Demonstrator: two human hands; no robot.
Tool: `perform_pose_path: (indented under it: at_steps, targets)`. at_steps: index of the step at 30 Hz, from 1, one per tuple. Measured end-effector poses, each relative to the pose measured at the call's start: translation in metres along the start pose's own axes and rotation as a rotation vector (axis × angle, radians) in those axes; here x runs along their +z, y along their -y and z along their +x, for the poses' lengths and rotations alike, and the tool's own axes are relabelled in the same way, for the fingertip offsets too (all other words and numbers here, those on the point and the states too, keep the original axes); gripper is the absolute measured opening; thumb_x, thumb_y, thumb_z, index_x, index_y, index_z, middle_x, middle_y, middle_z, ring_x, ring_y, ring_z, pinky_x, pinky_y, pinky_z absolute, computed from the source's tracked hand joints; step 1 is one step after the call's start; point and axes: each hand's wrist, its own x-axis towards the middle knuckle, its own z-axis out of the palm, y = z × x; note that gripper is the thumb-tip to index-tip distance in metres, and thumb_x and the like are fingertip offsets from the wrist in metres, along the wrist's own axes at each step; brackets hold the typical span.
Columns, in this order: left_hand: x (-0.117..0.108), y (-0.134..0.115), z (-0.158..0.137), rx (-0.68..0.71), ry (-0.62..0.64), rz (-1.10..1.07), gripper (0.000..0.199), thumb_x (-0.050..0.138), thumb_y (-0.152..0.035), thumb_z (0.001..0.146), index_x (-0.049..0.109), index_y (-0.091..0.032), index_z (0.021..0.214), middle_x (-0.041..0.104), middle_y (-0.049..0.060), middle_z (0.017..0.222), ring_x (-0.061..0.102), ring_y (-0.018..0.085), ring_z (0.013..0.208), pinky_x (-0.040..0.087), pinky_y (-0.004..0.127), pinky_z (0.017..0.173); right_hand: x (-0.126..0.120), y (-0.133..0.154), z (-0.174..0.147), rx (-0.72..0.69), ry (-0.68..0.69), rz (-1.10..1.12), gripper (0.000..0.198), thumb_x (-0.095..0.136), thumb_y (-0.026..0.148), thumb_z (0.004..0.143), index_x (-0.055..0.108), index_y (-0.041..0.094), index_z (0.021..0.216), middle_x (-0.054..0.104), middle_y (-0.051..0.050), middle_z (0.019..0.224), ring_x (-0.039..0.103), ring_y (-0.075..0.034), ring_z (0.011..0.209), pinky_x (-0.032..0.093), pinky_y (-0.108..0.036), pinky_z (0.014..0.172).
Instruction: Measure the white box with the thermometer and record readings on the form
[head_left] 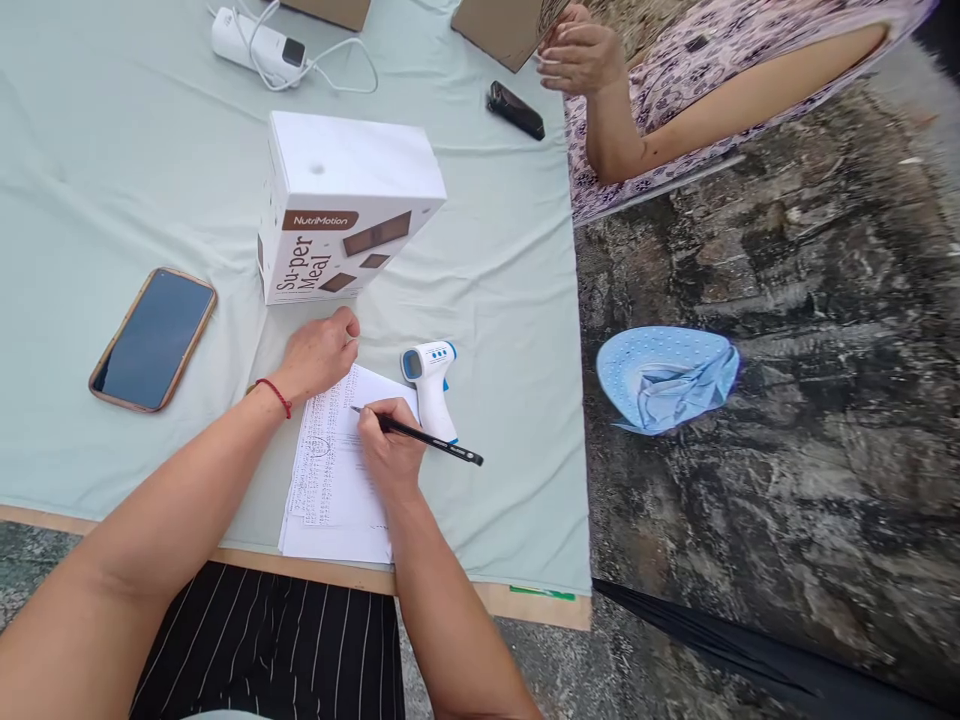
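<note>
My right hand (394, 450) grips a black pen (431, 436), its tip near the printed sheets. The stack of papers (341, 535) lies at the table's front edge, covered in small print with a hand-drawn loop on it. My left hand (319, 355) rests curled in a loose fist at the top of the papers, just below a white box (360, 160) marked "Su-per Meal". Right of the papers lies a white and blue infrared thermometer (431, 390), close to my right hand. A phone (154, 340) with a dark screen lies left of my left hand.
A pale green cloth (517, 480) covers the table. At the back lie a white device with a cable (259, 45), a small black object (516, 110) and cardboard (502, 25). Another person's hand (585, 55) touches the cardboard. A blue hat (645, 350) lies on the ground.
</note>
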Motion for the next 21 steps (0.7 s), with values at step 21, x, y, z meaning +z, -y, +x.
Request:
perform_pose_path:
  at_steps: [21]
  targets:
    - [-0.0007,-0.0001,0.0000,-0.003,0.002,-0.012,0.017,0.048,-0.016,0.084,0.058,-0.020,0.098,0.060,-0.001,0.067,0.056,0.019,0.067,0.033,0.031,0.060,0.0007,0.0013,0.0001,0.004,-0.023,0.004,0.012,0.055,0.025,0.074,0.051,0.021,0.064,0.050,0.006,0.058,0.043,-0.010,0.056,0.037,-0.025,0.056]
